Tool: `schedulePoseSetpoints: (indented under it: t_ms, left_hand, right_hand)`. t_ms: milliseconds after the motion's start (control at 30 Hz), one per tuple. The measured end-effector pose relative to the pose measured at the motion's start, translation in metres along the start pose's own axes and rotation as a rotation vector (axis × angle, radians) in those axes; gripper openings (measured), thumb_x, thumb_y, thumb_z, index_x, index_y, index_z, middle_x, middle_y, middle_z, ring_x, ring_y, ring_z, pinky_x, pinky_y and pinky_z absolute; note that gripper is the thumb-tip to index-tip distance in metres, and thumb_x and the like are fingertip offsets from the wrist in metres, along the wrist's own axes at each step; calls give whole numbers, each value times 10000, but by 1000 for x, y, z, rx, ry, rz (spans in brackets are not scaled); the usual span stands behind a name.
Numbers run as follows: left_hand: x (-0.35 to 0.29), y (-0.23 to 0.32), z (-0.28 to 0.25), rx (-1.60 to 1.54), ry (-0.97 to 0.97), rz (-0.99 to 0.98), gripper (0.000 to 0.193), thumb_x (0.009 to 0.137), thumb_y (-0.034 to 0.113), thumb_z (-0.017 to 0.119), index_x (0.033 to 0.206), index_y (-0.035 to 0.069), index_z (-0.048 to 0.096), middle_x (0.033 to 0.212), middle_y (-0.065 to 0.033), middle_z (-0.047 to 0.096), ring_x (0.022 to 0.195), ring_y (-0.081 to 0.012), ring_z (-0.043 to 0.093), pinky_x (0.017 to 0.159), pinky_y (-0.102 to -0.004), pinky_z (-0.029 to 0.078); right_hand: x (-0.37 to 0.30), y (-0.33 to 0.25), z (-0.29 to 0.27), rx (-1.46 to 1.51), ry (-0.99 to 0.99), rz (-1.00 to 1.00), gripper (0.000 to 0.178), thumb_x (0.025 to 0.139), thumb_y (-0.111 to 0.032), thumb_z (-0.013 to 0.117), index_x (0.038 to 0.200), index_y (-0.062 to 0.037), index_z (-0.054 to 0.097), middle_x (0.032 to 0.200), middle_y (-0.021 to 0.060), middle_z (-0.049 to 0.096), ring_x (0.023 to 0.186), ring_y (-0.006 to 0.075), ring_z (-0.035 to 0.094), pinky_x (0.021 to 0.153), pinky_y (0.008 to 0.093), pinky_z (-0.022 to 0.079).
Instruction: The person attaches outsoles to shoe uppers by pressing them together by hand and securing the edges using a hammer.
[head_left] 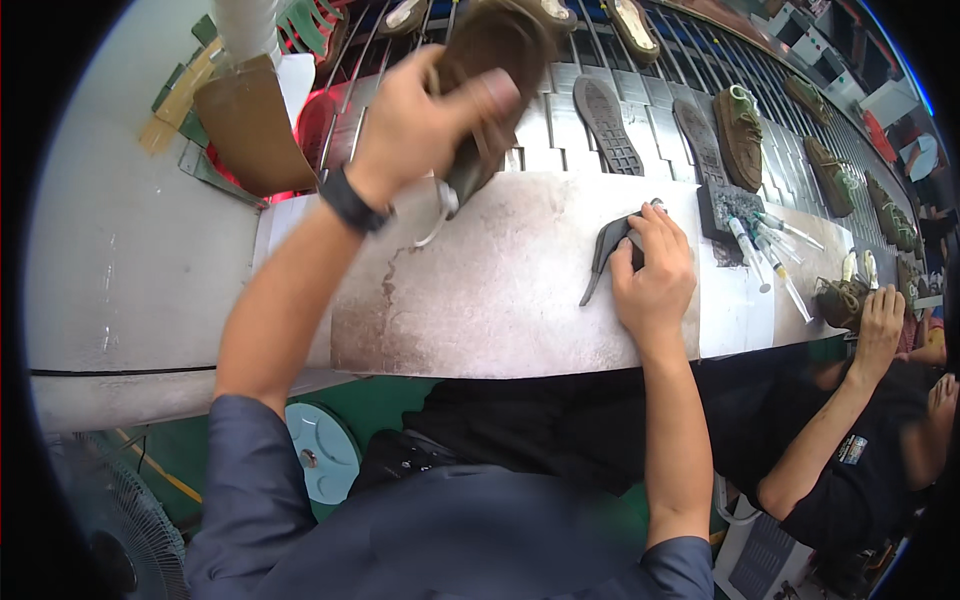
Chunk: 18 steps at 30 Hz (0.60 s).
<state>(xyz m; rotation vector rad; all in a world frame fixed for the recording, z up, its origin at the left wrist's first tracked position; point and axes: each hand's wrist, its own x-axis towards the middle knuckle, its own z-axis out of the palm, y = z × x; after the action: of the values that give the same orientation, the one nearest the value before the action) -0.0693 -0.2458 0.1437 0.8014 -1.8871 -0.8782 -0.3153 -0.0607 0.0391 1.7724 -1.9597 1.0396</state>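
Note:
My left hand (415, 125) is closed round a brown shoe (500, 50), lifted over the far edge of the work board. Motion blurs the shoe, and a pale lace or strip (436, 225) dangles below it. My right hand (655, 270) rests on the board with its fingers curled round a dark grey tool (606, 245) with a curved handle. The fingers cover part of the tool, so its exact kind is unclear. Beyond the board, a grey-brown shoe sole (606, 125) lies on the metal conveyor.
Right of my right hand, a dark block (722, 210) stands with several syringes (770, 255) leaning from it. More shoes (738, 140) line the conveyor (560, 130). A co-worker's hand (880, 325) touches a shoe at the far right. A cardboard flap (250, 125) stands at the left.

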Motion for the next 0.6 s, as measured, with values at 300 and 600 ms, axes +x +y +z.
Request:
schedulePoseSetpoints:
  t_ms: [300, 600]
  left_hand:
    - [74, -177, -38, 745, -125, -520, 882, 802, 357, 878, 1498, -25, 493, 1341, -266, 685, 1232, -384, 677, 1071, -416, 507]
    - [-52, -62, 7, 679, -5, 141, 742, 855, 246, 823, 1487, -8, 530, 1561, -288, 482, 1430, -456, 476, 1184, -505, 405]
  right_hand:
    - [48, -19, -6, 96, -21, -3, 199, 852, -99, 706, 1017, 6, 745, 1125, 221, 759, 1099, 405, 708, 929, 480, 575]
    - [268, 149, 44, -642, -896, 211, 426, 829, -276, 781, 1114, 40, 769, 1176, 250, 757, 1116, 406, 728, 979, 472, 573]
